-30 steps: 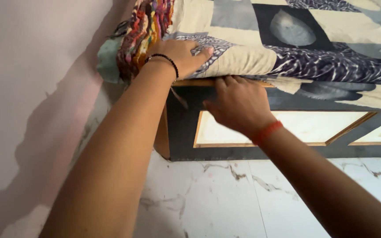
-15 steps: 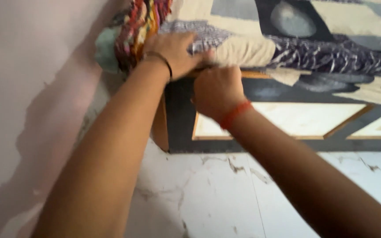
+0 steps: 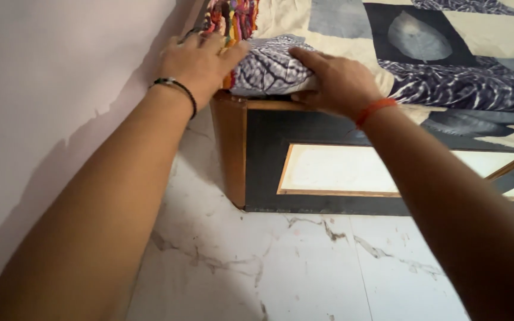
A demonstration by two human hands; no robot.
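My left hand [image 3: 200, 59] presses flat on the patterned bedsheet [image 3: 272, 68] corner at the bed frame [image 3: 233, 148]; my right hand [image 3: 334, 80] grips its folded edge. Uneven pull risks untucking it.

wall side: wall [image 3: 60, 89] just beside bed frame [image 3: 233, 148], narrow gap, left hand [image 3: 200, 59] fills its top
bed corner: bedsheet [image 3: 269, 71] and colourful cloth [image 3: 233, 18] block it
front: marble floor [image 3: 304, 267] open, free room
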